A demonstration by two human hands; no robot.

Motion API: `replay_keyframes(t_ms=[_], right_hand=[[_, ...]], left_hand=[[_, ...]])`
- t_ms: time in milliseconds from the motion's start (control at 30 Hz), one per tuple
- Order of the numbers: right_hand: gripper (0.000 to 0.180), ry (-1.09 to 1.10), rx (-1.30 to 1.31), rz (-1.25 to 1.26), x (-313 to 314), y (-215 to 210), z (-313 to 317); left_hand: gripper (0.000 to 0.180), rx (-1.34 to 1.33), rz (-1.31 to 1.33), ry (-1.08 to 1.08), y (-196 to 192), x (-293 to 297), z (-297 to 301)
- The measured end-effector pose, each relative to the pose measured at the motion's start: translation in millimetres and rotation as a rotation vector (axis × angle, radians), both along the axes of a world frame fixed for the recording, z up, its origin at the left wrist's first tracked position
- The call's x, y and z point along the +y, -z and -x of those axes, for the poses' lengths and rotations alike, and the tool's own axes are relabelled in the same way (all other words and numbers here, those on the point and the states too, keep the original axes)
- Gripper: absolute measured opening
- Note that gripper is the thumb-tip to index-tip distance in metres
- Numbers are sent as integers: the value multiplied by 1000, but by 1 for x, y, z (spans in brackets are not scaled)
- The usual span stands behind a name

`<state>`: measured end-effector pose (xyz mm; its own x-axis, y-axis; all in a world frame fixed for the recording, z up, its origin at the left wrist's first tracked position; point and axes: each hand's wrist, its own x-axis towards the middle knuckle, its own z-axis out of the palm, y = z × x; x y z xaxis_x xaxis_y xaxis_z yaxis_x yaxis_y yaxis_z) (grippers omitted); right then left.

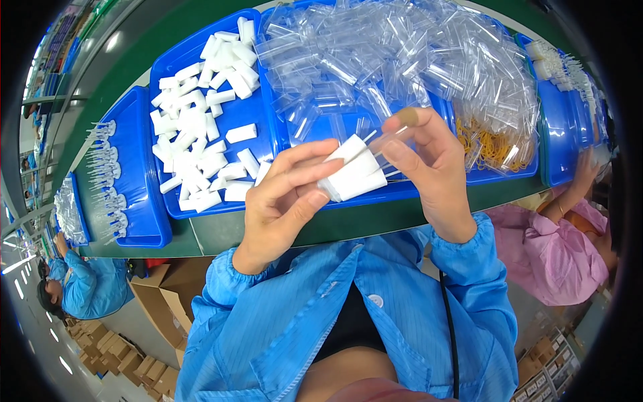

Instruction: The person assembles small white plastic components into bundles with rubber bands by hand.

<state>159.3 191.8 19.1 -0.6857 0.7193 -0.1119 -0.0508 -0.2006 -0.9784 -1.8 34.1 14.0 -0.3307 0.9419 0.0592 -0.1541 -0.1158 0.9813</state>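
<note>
Both arms wear bright blue smock sleeves with gathered elastic cuffs. The smock hangs open over a black top (a thin black cable runs down it).

Clear tube end hidden behind right hand fingers.

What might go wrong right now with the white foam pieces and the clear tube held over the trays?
The left hand pinches several white foam pieces by their ends only, so one may slip out and drop. The right hand holds a thin clear tube against them; it looks easy to bend or misalign. Both hang over the table edge, so a dropped piece may miss the blue tray.
</note>
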Motion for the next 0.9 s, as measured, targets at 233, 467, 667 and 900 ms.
replay_keyframes(t_ms=[233,467,667,900], right_hand=[[38,-80,23,-88,5,1,-8],[38,-132,95,-205,-11,6,-2],[37,-176,93,-127,-3,6,-6],[36,-238,84,-80,-6,9,-10]], left_hand=[[30,38,-73,-98,11,-2,-9],[35,16,-126,-127,16,1,-18],[40,-40,-115,-134,19,0,-15],[38,-9,-164,-168,26,-1,-15]])
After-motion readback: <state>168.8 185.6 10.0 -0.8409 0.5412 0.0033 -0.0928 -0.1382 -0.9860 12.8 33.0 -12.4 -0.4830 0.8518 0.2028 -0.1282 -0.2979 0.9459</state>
